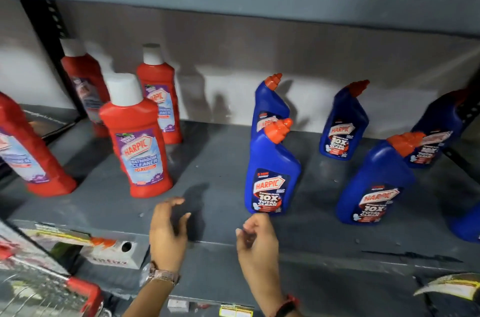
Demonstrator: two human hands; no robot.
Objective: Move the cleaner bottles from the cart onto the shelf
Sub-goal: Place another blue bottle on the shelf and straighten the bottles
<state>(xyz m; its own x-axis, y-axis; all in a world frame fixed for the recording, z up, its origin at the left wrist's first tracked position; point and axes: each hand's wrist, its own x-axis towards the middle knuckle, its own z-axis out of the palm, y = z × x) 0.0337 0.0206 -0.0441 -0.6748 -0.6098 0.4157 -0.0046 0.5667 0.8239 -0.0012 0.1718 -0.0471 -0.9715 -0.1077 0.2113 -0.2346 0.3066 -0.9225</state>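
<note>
Bottles: we see red plastic Harpic bathroom cleaner bottles with white caps standing upright at the left of the grey metal shelf, and blue plastic Harpic bottles with orange angled caps upright at the right (labels facing us).
Left hand: our left hand hangs over the shelf's front edge, fingers loosely curled, holding nothing.
Right hand: our right hand is half-curled and empty, just below the nearest blue bottle.
Cart: a wire cart with red trim shows at lower left.

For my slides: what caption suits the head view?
Empty hands hover before red and blue bottles on the shelf.
</note>
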